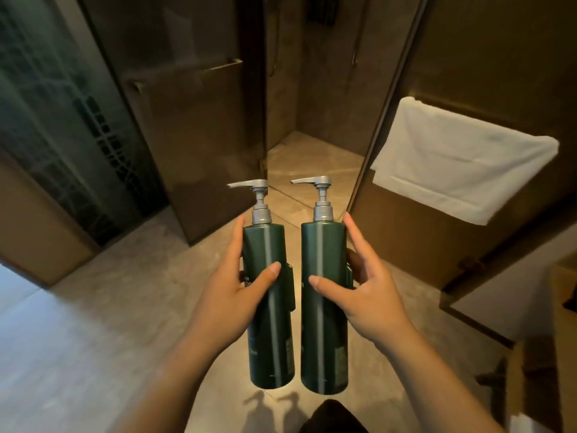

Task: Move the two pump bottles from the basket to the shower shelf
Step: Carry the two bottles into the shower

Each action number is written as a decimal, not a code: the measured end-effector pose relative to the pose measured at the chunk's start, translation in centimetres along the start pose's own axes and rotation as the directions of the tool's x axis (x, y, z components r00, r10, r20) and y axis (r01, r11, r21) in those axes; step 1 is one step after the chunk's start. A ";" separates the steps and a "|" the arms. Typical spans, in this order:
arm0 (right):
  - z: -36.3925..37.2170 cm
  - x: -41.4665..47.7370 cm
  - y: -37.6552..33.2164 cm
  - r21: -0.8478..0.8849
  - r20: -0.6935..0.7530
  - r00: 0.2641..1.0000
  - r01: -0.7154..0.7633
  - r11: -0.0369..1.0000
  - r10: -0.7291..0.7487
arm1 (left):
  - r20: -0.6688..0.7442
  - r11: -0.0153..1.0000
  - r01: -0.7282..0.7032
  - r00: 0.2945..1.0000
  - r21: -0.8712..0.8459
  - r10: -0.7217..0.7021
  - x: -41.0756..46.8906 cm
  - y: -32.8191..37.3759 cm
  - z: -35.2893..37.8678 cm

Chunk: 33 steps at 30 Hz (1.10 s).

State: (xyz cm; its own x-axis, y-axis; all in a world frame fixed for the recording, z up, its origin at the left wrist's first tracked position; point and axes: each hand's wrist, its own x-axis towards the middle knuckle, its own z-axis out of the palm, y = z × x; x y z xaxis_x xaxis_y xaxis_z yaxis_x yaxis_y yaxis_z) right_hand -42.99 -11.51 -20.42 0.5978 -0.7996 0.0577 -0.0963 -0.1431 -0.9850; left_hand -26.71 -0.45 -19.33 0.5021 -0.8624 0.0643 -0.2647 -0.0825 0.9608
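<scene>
I hold two tall dark green pump bottles with grey pump heads upright, side by side in mid-air above the floor. My left hand [232, 287] is wrapped around the left bottle [271, 326], thumb across its front. My right hand [363, 285] grips the right bottle [324, 332] the same way. Both nozzles point left. The open shower stall [312, 145] lies straight ahead. No basket or shower shelf can be seen.
A glass shower door [187, 126] with a metal bar handle stands open at the left of the entrance. A white towel [459, 164] hangs on a rail at the right. Beige tiled floor [125, 307] stretches under the bottles. A dark fixture [323, 9] hangs high on the shower wall.
</scene>
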 end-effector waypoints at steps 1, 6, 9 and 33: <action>-0.1 0.9 0.3 -0.010 0.002 1.000 -0.005 1.000 0.005 | -0.006 1.000 0.007 1.000 -0.015 -0.007 0.8 -0.4 0.1; -1.3 6.8 2.5 -0.025 -0.008 1.000 -0.021 0.999 0.021 | -0.018 0.998 0.062 0.998 -0.022 -0.062 6.5 -2.2 0.7; -2.8 11.6 3.9 -0.037 -0.019 1.000 -0.019 0.999 0.018 | -0.006 0.997 0.073 0.997 0.024 -0.073 11.5 -2.9 1.7; -7.6 51.7 8.4 -0.016 0.102 0.989 -0.104 0.994 0.105 | 0.034 0.983 0.161 0.986 0.092 -0.165 52.0 -7.7 4.4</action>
State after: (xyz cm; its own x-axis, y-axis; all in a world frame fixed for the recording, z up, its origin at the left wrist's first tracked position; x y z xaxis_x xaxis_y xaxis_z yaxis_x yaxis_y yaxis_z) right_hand -18.90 -58.49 -24.51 0.6622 -0.7466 -0.0634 -0.1710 -0.0682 -0.9829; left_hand -2.16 -46.83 -24.59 0.5105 -0.8535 -0.1042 -0.2549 -0.2660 0.9297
